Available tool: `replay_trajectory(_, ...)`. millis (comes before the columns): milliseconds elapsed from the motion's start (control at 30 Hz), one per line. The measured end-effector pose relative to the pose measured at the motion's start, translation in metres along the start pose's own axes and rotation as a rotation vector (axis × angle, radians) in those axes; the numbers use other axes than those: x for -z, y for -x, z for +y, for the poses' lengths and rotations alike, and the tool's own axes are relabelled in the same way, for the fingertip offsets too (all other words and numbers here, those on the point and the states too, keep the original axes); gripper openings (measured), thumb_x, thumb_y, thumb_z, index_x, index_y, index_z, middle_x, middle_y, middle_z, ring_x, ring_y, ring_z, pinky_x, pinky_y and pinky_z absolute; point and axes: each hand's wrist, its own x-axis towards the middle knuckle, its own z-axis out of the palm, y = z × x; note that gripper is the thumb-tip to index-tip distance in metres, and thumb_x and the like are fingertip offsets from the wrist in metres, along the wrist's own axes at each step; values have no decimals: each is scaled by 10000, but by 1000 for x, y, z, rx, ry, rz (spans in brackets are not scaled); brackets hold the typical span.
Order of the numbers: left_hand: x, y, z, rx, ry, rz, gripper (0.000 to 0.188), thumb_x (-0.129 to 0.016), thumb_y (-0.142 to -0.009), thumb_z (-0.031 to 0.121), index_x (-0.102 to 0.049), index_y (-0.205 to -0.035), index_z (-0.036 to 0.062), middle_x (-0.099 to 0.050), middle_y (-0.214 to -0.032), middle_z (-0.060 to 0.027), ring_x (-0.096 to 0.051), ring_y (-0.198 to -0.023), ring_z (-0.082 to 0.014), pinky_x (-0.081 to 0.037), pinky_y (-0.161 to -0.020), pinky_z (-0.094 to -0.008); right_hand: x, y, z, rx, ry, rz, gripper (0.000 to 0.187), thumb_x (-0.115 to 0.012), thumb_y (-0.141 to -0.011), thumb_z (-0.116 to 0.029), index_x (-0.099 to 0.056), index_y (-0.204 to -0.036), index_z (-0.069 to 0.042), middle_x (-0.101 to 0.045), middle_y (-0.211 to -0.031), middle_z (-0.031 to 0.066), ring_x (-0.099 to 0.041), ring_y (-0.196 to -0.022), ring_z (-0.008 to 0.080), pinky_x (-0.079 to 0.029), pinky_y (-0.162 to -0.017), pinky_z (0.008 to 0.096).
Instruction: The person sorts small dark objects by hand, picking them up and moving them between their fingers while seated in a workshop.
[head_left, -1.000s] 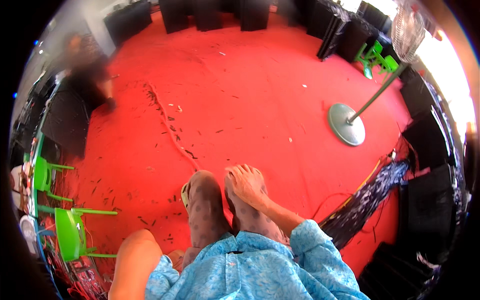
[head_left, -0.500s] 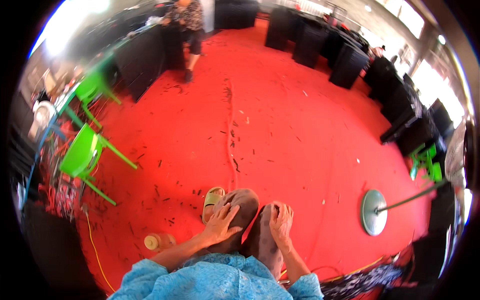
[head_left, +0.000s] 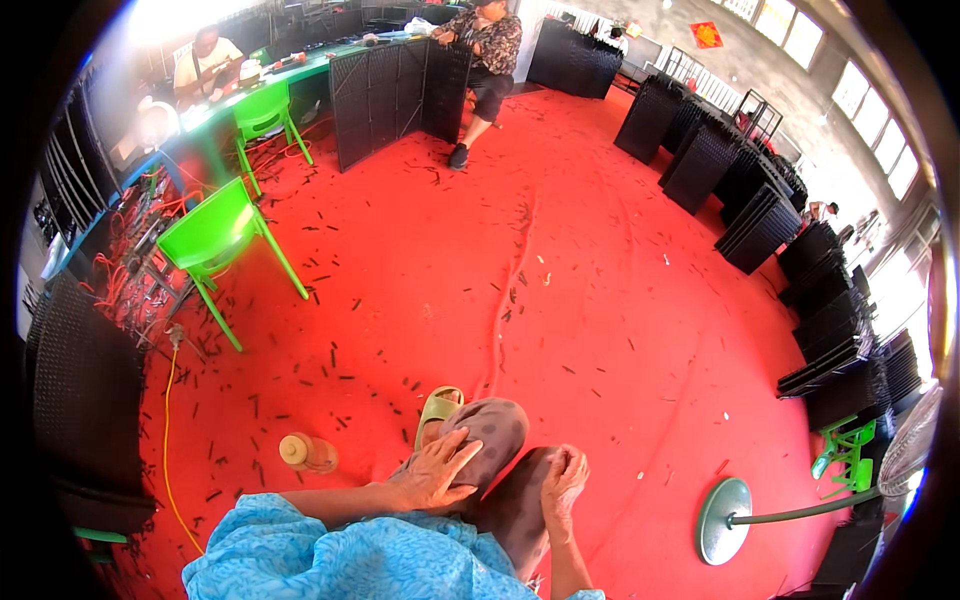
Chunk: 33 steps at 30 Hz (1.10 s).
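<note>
My left hand (head_left: 440, 474) lies flat on my left thigh, fingers spread over the brown spotted trousers (head_left: 490, 425). Beside my right knee, my right hand (head_left: 564, 484) is curled with the fingertips drawn together; whether anything small is between them I cannot make out. A green slipper (head_left: 438, 412) shows on my foot, just ahead of the left knee. To the left of my left forearm, a capped bottle (head_left: 310, 453) is on the red floor covering (head_left: 590, 290).
Green chairs (head_left: 215, 232) stand at the left by a table with tangled red cables. Stacked black panels (head_left: 755, 228) line the right side. A standing fan's round base (head_left: 724, 520) is at lower right. Another person (head_left: 490, 55) is beside a black panel (head_left: 375, 100) at the back.
The view has swung left and upward, bringing a seated person at the back left into sight. My right hand's fingers have drawn together off the knee; my left hand stays on the thigh.
</note>
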Motion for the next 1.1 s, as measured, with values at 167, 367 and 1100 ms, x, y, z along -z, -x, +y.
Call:
replay_trajectory(167, -6, -1, -9, 2, 8, 104, 744, -643, -717, 339, -279, -1309, 72, -300, -1293, -240, -346, -1159, -404, -308, -950, -448, 5, -4, -10, 23, -3, -47, 182, -500, -812, -109, -550, -985, -84, -591, -828, 64, -522, -828, 278, -379, -779, 387)
replay_trajectory(367, -9, -1, -14, -1, 20, 112, 739, -649, -716, 325, -280, -1301, 65, -296, -1294, -243, -347, -1154, -410, -314, -947, -455, 6, -4, -11, 22, 18, -44, 169, -500, -799, -83, -569, -953, -90, -601, -795, 43, -525, -832, 265, -379, -786, 383)
replay_trajectory(1100, 0, -2, -7, 40, 27, 61, 721, -625, -729, 341, -274, -1303, 79, -291, -1303, -240, -308, -1202, -384, -287, -957, -472, 24, -7, -66, 246, 191, -25, 141, -463, -865, -98, -538, -980, -68, -556, -711, 39, -526, -726, 195, -381, -747, 322)
